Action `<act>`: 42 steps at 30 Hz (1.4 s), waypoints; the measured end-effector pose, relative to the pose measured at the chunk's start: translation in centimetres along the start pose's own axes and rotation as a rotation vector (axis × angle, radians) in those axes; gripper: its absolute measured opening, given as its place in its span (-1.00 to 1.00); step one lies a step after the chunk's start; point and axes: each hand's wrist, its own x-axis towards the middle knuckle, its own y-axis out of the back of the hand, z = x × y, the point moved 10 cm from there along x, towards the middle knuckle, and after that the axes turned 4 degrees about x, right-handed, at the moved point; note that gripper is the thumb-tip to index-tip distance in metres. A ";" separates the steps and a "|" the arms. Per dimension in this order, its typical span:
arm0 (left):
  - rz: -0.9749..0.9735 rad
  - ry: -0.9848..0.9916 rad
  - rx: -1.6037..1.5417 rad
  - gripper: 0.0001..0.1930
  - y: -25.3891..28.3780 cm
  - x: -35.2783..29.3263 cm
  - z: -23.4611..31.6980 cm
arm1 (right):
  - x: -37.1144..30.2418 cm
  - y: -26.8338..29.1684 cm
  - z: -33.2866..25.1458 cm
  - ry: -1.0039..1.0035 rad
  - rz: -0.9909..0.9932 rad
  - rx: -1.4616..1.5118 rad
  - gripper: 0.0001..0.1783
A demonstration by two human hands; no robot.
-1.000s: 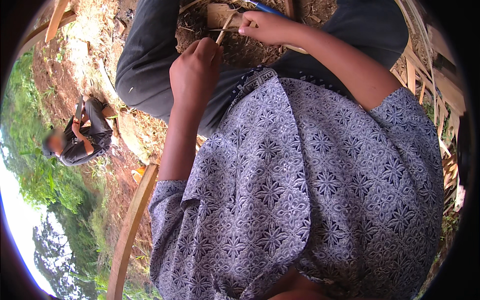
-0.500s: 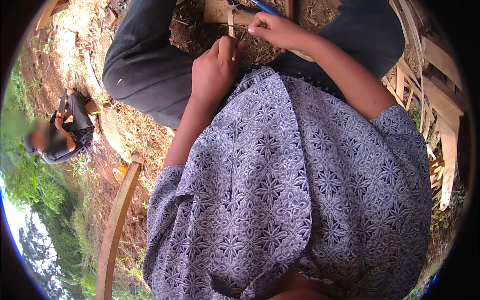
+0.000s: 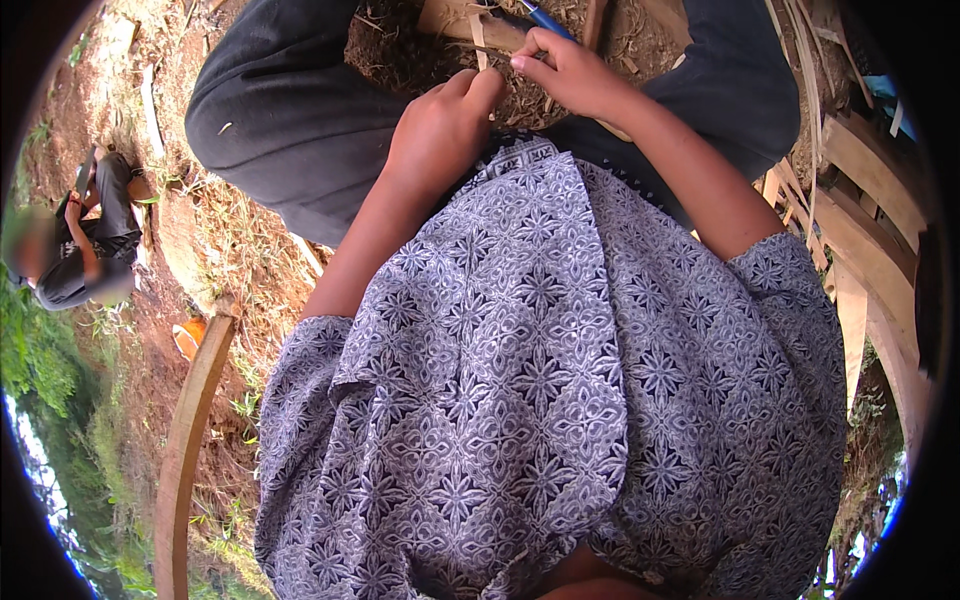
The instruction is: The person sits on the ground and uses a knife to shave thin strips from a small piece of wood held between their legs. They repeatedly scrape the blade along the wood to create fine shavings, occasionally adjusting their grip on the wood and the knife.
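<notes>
My left hand (image 3: 447, 122) is closed in a fist around the lower end of a thin, pale wooden strip (image 3: 479, 40) that sticks up between my knees. My right hand (image 3: 572, 73) is closed on a knife; its thin, dark blade (image 3: 490, 50) points left and crosses the strip just above my left fist. A pale length that looks like the knife's handle (image 3: 612, 129) shows below my right wrist. Most of the grip is hidden by my fingers. Beyond the hands lies a wooden block (image 3: 455, 20), with a blue-handled tool (image 3: 546, 20) beside it.
Dark-trousered legs (image 3: 290, 130) are bent on both sides of my hands. Wood pieces and offcuts (image 3: 870, 240) are piled at my right. A long beam (image 3: 190, 440) and an orange object (image 3: 188, 338) lie at left. Farther left sits another person (image 3: 85, 235) holding a long dark object.
The view has shifted, so the person and beam at left appear farther left. My hands sit slightly farther right in the picture, still holding the strip and the knife.
</notes>
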 end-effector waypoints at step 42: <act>0.183 0.030 0.028 -0.83 0.9 0.7 0.9 | -0.7 1.1 1.8 -0.229 0.032 0.137 -0.71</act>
